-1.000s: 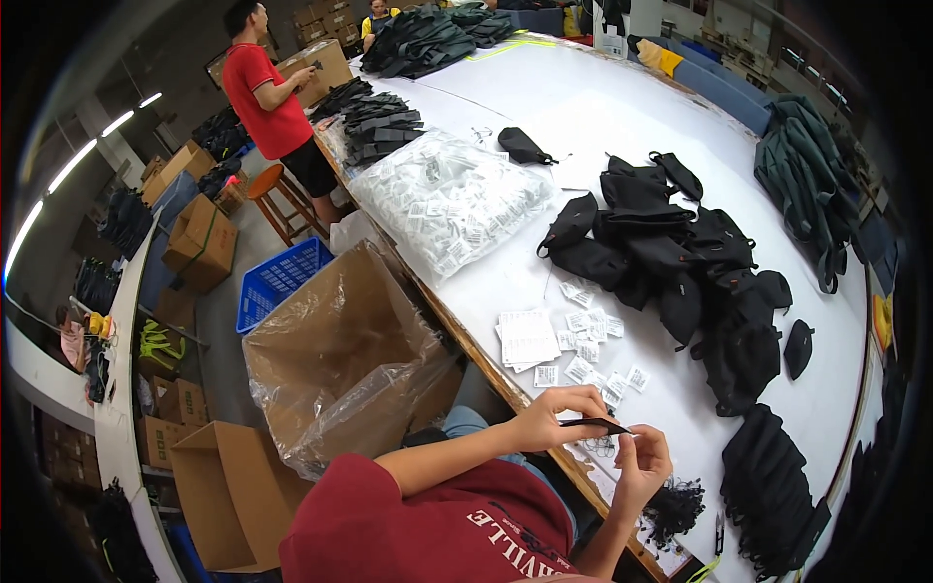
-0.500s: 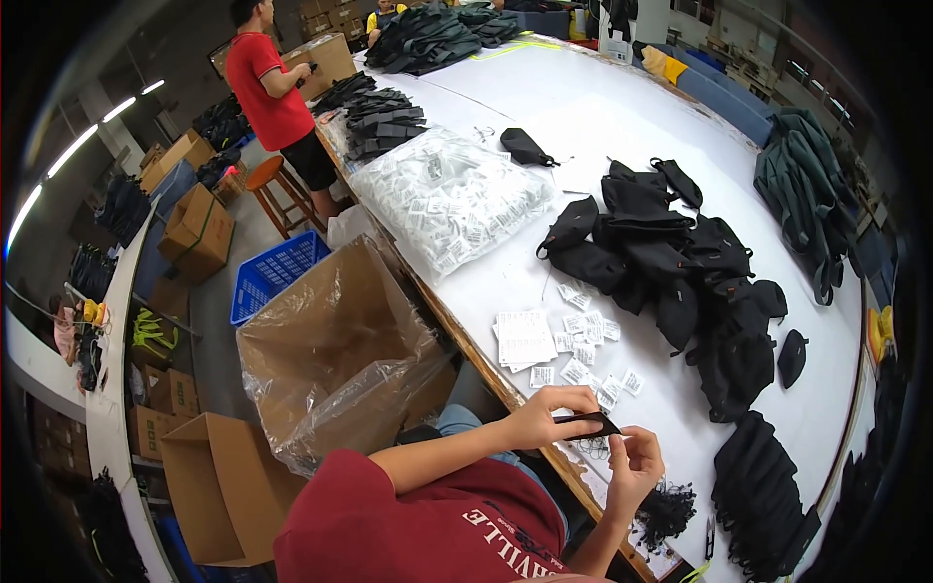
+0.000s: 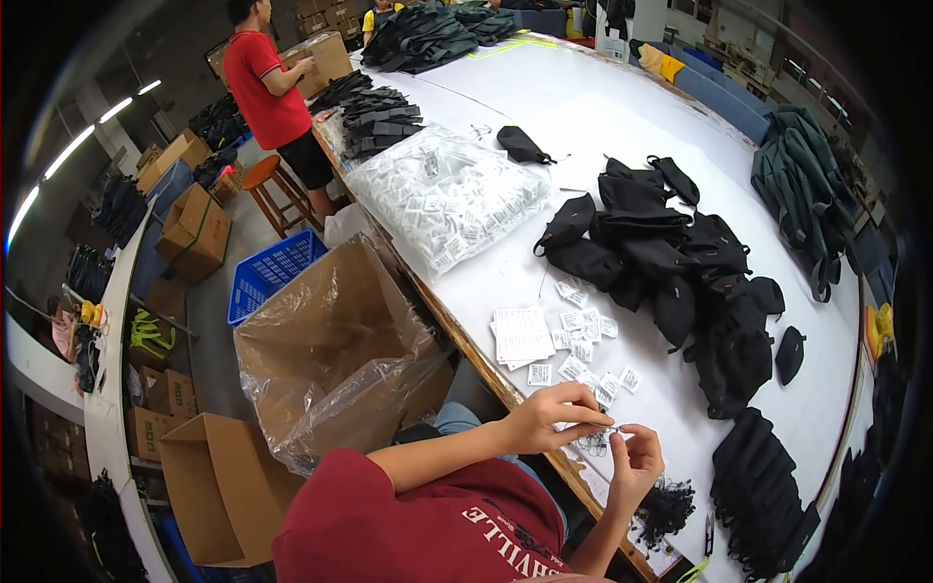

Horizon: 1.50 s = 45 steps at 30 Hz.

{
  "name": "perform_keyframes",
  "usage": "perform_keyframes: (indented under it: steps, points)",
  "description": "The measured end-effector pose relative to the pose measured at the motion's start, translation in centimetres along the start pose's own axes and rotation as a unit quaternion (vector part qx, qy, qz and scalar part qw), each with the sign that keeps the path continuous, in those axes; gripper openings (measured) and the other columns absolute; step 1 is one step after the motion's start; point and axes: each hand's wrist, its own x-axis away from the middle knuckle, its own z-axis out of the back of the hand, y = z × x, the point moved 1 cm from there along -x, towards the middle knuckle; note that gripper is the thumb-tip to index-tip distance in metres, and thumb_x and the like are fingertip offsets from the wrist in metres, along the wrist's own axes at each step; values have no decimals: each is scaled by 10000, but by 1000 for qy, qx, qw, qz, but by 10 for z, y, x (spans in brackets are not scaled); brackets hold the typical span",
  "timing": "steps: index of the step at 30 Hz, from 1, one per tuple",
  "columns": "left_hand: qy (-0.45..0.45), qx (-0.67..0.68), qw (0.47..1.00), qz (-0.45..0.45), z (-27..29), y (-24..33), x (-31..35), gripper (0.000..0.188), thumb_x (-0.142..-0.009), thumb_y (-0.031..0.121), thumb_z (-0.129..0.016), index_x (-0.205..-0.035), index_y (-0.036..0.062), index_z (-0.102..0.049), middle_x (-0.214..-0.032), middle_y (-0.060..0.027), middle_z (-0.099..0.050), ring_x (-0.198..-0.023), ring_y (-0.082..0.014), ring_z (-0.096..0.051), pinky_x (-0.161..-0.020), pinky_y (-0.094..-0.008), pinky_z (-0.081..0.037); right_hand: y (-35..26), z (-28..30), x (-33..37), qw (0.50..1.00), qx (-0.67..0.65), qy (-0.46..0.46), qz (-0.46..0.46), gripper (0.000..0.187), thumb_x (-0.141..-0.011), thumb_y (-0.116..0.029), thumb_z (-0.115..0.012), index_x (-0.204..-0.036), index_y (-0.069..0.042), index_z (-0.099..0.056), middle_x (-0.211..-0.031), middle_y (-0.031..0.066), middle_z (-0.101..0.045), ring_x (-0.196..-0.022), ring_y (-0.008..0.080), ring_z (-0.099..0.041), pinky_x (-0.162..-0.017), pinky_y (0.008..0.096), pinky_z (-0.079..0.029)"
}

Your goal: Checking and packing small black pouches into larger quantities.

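Over the table's near edge my left hand (image 3: 556, 418) and my right hand (image 3: 637, 459) meet at their fingertips, both closed in a pinch. Between them shows a sliver of a small black fabric piece (image 3: 613, 428); fingers hide the rest. Just beyond lie small white printed packets (image 3: 583, 345) and a stack of white label sheets (image 3: 521, 336). A tangle of black cords (image 3: 667, 509) rests right of my right hand. Farther right are a heap of black pouches (image 3: 714, 335), a row of stacked black pouches (image 3: 756, 486) and thread snips (image 3: 709, 534).
A large clear bag of white packets (image 3: 452, 199) lies on the white table (image 3: 603, 117). Left of the table stand a plastic-lined carton (image 3: 330, 330), a blue crate (image 3: 267, 277) and a wooden stool (image 3: 272, 189). A person in red (image 3: 267, 87) stands by the far left edge.
The black fabric piece, earlier showing its flat face between my hands, now shows only as a thin sliver. My hands stay in nearly the same place. The standing person's hands have shifted slightly.
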Motion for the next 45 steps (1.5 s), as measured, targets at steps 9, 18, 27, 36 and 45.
perform_keyframes:
  steps: [9,18,27,36,45]
  points:
    - [5,-67,997,-44,-3,-4,4,345,-714,-11,-720,-1041,98,-710,-842,-47,-603,-746,-200,-585,-644,-311,-476,0,1,-1,1000,-9,-9,-26,138,-805,-33,-719,-905,-30,-624,-628,-66,-476,-562,6,-391,-509,172,-250]
    - [-12,-126,989,-76,-5,-5,3,400,-684,1,-714,-1066,118,-701,-872,-34,-596,-741,-199,-580,-651,-310,-474,16,1,1,997,-55,11,-56,89,-843,-52,-694,-891,-3,-636,-646,-58,-505,-567,4,-402,-513,173,-258]
    - [-26,-129,989,-69,-9,-6,6,411,-668,4,-711,-1064,112,-696,-888,-41,-600,-770,-214,-587,-672,-320,-486,17,-2,7,998,-8,54,-29,69,-833,-46,-693,-859,9,-658,-606,-57,-502,-551,10,-420,-508,185,-280]
    - [-36,-52,998,5,-16,-3,8,294,-734,-14,-701,-1020,54,-685,-951,-74,-637,-834,-230,-609,-730,-319,-492,-6,-16,14,977,173,115,43,59,-833,-35,-678,-819,13,-647,-555,-38,-480,-503,22,-385,-465,205,-261]
    - [-71,72,987,129,-12,-3,5,135,-829,39,-655,-961,20,-638,-1019,-91,-654,-961,-234,-595,-841,-338,-463,0,-8,6,991,120,63,5,87,-829,-47,-695,-880,1,-643,-564,-39,-472,-505,26,-397,-480,198,-278]
